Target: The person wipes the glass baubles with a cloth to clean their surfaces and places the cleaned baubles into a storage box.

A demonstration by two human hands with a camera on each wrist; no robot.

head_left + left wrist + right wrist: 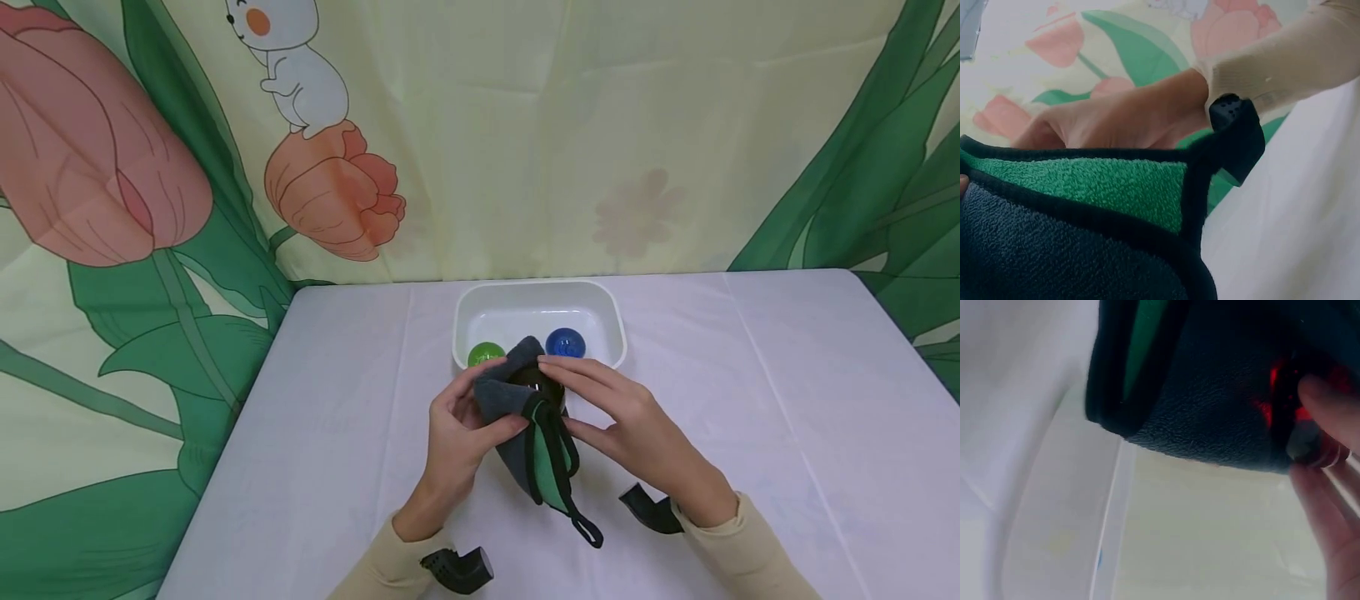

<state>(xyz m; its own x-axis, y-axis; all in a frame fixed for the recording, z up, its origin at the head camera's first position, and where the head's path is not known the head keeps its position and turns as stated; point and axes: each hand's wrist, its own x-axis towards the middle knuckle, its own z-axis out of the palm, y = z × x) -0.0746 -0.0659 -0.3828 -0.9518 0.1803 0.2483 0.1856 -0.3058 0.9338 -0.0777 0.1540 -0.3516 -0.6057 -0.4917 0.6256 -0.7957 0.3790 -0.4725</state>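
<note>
Both hands hold a cloth (498, 396), dark blue-grey on one face and green on the other, with black edging and a hanging loop (588, 532). A shiny ball (551, 385) sits in its fold, dark in the head view. In the right wrist view the same ball (1307, 442) shows red and glassy. My left hand (459, 429) pinches the cloth from the left, thumb at its near edge. From the right, the fingers and thumb of my right hand (626, 417) grip the ball against the cloth. The green face (1097, 181) shows in the left wrist view.
Behind the hands, a white tray (536, 292) stands at the table's far edge. It holds a green ball (483, 352) and a blue ball (566, 342). The table has a white cover (345, 417), and a printed curtain (487, 167) hangs behind it.
</note>
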